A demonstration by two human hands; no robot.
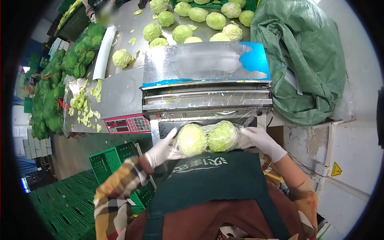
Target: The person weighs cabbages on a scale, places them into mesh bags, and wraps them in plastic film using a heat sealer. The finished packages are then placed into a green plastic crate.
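Two pale green cabbages sit side by side in front of me, covered by clear plastic film. My left hand, in a white glove, grips the film at the left side of the pair. On the opposite side, my right hand, gloved too, holds the film's right end, its fingers partly hidden by the wrap. The film stretches up from the cabbages toward the metal wrapping machine just beyond them. Under the cabbages is a dark flat plate.
A scale with a red keypad stands left of the machine. Loose cabbages lie behind it. Leaf scraps, net sacks and green crates are at left. A green tarp hangs at right. Another person's hand shows far left.
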